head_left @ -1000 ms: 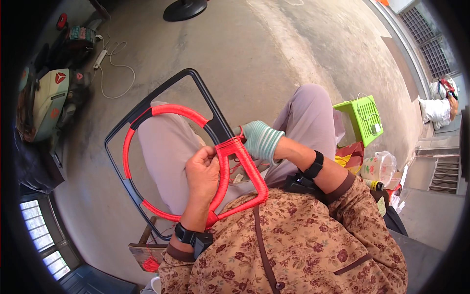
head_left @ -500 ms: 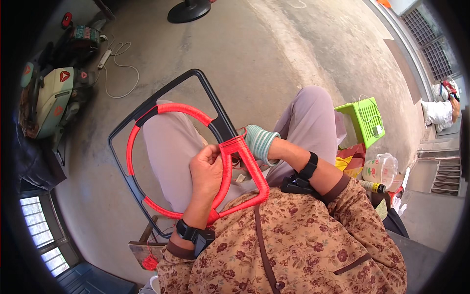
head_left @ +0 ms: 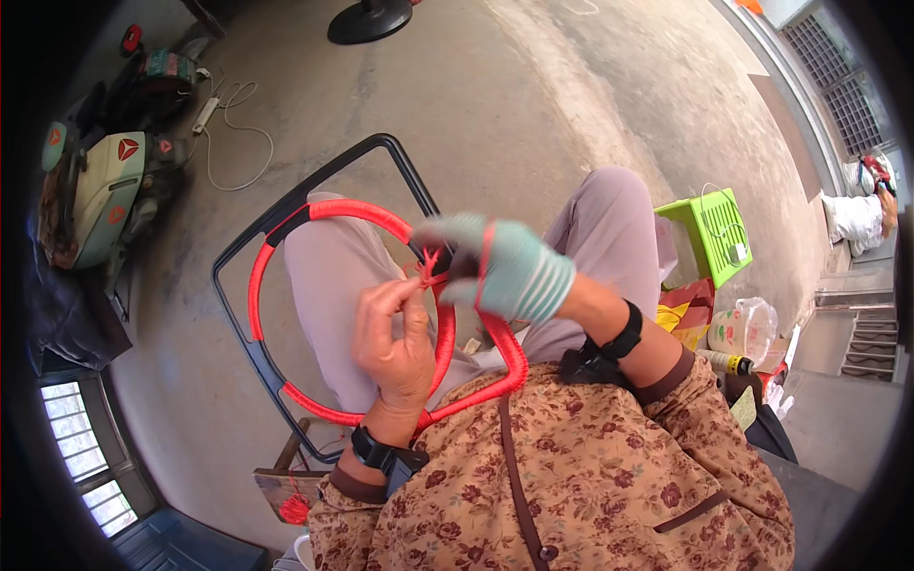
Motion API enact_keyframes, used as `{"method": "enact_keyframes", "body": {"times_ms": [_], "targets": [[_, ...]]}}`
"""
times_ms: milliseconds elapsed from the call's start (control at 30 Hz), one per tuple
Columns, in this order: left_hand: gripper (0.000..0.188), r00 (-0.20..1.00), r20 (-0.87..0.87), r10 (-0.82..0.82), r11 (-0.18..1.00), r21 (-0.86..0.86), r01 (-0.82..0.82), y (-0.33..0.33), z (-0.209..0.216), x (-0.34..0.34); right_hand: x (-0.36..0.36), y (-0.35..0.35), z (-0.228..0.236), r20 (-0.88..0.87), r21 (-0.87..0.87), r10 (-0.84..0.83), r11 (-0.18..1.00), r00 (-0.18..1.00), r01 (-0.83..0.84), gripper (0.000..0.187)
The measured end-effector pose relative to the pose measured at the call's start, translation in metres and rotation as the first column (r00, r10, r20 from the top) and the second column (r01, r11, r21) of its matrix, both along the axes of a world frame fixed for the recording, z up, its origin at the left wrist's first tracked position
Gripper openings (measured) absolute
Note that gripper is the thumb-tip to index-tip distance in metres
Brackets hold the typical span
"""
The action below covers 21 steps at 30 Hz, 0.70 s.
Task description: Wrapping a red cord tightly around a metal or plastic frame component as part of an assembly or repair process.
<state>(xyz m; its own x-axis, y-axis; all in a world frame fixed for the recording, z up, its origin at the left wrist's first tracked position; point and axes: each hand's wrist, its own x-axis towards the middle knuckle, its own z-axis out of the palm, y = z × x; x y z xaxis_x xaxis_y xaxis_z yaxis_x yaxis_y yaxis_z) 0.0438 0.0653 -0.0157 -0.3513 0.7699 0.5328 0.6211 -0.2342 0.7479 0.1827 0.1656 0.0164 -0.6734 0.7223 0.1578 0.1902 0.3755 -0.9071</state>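
Fingers [head_left: 405, 303] of the bare left hand [head_left: 392, 338] pinch red cord [head_left: 426, 269] on the red-wrapped frame [head_left: 286, 228], and the gloved right hand [head_left: 495, 271] grips it too.

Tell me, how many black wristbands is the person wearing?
2. One black wristband is on the bare left hand side, near the red cord that it pinches. The other black wristband sits behind the gloved right hand. Sleeves could hide more.
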Motion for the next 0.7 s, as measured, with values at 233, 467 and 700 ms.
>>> {"method": "enact_keyframes", "body": {"times_ms": [233, 467, 700], "targets": [[0.014, 0.979, 0.199, 0.036, 0.999, -0.015, -0.033, 0.004, -0.015, 0.001, 0.029, 0.025, 0.008, 0.188, -0.408, 0.043, 0.912, 0.981, 0.038, 0.023], [0.022, 0.755, 0.656, 0.002, 0.949, -0.239, 0.205, 0.007, -0.018, -0.001, 0.192, 0.099, -0.029, 0.077, -0.712, -0.668, 0.482, 0.740, 0.510, 0.018], [0.022, 0.530, 0.848, 0.008, 0.894, -0.244, 0.375, 0.009, -0.014, 0.000, 0.204, 0.081, -0.054, -0.136, -0.836, -0.838, 0.383, 0.528, 0.392, 0.020]]}}
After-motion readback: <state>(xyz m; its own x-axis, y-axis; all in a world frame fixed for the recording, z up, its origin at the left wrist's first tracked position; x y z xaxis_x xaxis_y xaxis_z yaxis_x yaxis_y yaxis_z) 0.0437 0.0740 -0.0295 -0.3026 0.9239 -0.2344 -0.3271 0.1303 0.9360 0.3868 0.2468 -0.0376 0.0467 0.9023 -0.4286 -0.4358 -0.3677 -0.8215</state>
